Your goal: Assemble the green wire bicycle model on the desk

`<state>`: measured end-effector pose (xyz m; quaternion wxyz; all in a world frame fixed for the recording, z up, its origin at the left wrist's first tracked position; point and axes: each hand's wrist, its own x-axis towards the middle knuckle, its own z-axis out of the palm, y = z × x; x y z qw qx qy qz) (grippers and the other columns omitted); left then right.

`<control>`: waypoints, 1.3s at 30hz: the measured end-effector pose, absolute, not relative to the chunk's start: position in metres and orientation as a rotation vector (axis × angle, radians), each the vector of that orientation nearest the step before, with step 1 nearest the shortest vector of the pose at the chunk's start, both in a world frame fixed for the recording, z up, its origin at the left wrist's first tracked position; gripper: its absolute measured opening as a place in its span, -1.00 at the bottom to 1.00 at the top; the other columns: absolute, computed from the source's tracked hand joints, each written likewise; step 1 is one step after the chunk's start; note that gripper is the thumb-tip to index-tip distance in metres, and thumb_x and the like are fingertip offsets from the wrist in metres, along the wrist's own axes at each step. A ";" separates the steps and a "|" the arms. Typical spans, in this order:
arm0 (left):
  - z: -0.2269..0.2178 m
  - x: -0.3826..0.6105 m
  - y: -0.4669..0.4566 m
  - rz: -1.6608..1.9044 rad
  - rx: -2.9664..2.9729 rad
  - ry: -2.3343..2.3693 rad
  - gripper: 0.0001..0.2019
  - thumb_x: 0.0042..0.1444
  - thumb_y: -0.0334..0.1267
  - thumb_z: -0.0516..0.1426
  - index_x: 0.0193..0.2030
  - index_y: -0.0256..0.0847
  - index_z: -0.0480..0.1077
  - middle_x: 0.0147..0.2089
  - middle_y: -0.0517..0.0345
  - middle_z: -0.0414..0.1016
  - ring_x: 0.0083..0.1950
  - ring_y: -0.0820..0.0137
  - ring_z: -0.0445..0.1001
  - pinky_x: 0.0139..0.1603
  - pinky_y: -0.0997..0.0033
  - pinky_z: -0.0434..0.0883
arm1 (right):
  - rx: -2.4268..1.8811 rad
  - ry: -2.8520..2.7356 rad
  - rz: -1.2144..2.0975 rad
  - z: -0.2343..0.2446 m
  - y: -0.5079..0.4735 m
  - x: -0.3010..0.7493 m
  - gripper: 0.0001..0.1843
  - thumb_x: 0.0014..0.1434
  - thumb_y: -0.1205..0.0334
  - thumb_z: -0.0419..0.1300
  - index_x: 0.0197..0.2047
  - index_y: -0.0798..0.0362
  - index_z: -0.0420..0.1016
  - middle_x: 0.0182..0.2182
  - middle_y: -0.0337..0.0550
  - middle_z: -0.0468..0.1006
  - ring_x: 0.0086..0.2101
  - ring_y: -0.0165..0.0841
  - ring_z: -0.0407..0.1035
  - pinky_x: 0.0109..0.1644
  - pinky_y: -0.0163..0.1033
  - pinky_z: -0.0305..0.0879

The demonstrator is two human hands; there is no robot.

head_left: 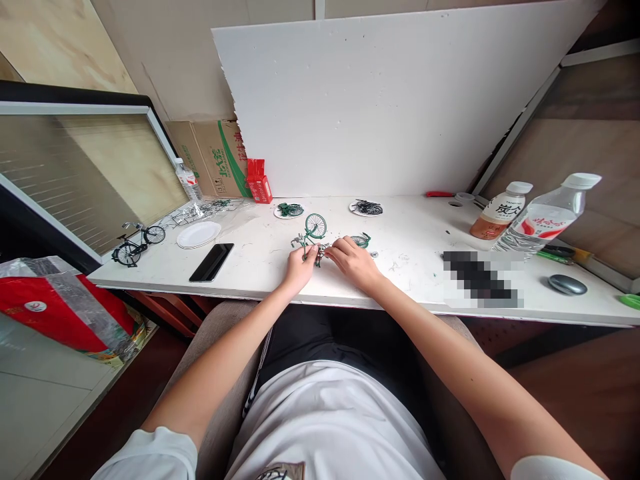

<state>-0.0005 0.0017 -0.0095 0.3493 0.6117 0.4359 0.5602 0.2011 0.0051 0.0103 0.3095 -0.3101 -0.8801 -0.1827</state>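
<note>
In the middle of the white table (260, 260), my left hand (300, 268) pinches a green miniature bicycle (306, 241) between thumb and forefinger. Its spoked wheel (315, 226) points up and away from me. My right hand (354, 262) is closed at the near end of the bicycle, fingertips pressed together close to my left thumb. Whatever small part those fingers hold is hidden. Just beyond my right hand lies a separate green wheel piece (360, 241) with a curved strip attached. A tiny loose part (374, 255) is beside it.
Two white plates hold green parts (290, 211) and black parts (367, 208). A finished-looking black model bicycle (137, 245), a bare white plate (199, 235) and a phone (211, 262) are on the left. Bottles (543, 213) and a computer mouse (567, 285) stand right.
</note>
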 end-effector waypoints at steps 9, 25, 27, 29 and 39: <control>-0.013 -0.003 0.004 1.469 1.615 1.190 -0.51 0.37 0.17 0.17 -0.04 -0.27 0.64 -0.12 -0.08 0.70 -0.08 0.19 0.60 0.01 0.26 0.49 | -0.909 -2.381 -0.360 0.013 0.002 0.198 -0.67 0.60 0.29 -0.16 0.15 0.13 0.39 -0.06 0.12 0.52 -0.09 -0.09 0.36 -0.01 -0.05 0.29; -0.004 -0.002 -0.003 1.451 1.624 1.125 -0.61 0.37 0.06 0.22 -0.09 -0.25 0.67 -0.11 -0.11 0.73 0.00 0.12 0.64 0.14 0.18 0.53 | -1.122 -2.311 -0.483 0.015 0.001 0.196 -0.55 0.62 0.01 -0.05 -0.18 0.08 0.48 -0.36 -0.01 0.55 -0.34 -0.20 0.39 -0.31 -0.15 0.04; -0.003 -0.002 -0.004 1.430 1.637 1.132 -0.61 0.39 0.05 0.20 -0.09 -0.27 0.67 -0.08 -0.13 0.73 -0.02 0.13 0.64 0.13 0.18 0.53 | -1.170 -2.312 -0.482 0.016 0.000 0.196 -0.53 0.63 0.00 -0.06 -0.20 0.09 0.48 -0.37 -0.01 0.55 -0.37 -0.22 0.38 -0.33 -0.15 0.00; -0.003 -0.002 -0.004 1.418 1.640 1.143 -0.61 0.39 0.04 0.19 -0.08 -0.27 0.67 -0.05 -0.15 0.73 -0.01 0.13 0.64 0.13 0.18 0.53 | -1.197 -2.317 -0.459 0.017 -0.002 0.196 -0.54 0.63 0.02 -0.07 -0.18 0.08 0.47 -0.36 0.00 0.56 -0.35 -0.20 0.40 -0.33 -0.14 0.00; -0.009 -0.004 0.001 1.431 1.634 1.188 -0.61 0.41 0.01 0.17 -0.02 -0.27 0.66 -0.03 -0.14 0.72 0.02 0.12 0.63 0.17 0.16 0.51 | -1.083 -2.388 -0.304 0.014 0.001 0.198 -0.76 0.62 0.15 -0.06 -0.01 0.07 0.35 -0.19 0.03 0.60 -0.16 -0.16 0.48 -0.25 -0.18 0.16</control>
